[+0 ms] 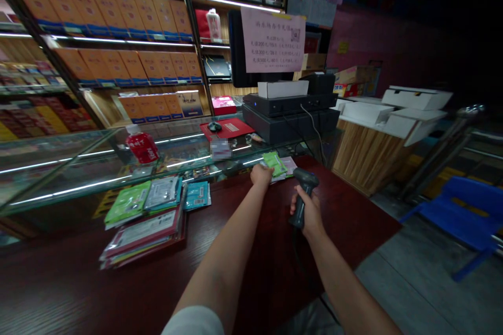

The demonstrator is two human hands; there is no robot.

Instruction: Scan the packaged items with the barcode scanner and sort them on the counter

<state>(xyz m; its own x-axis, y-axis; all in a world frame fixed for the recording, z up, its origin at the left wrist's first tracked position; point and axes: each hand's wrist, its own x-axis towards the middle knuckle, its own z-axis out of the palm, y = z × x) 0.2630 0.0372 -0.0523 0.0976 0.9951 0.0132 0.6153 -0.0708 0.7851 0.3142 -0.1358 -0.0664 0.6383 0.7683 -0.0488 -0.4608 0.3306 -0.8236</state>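
Note:
My right hand [312, 212] is wrapped round the grip of a dark handheld barcode scanner [304, 178], held above the dark red tabletop [236, 282]. The scanner's cable hangs down below it. Stretched forward, my left hand [261, 174] pinches the near edge of a green packet [275, 163]. That packet is over a pale packet [289, 165] near the glass counter's edge. To the left lie another green packet [129, 201], a grey-and-blue packet [163, 192] and a teal packet [196, 195]. In front of these sits a stack of flat pink and yellow packs [145, 233].
On the glass counter [181, 138] stand a red bottle [142, 145] and a mouse [214, 126] on a red mat. A monitor [236, 49] with a paper sign rises behind the black cash drawer [291, 123]. A blue chair [459, 209] is at the right.

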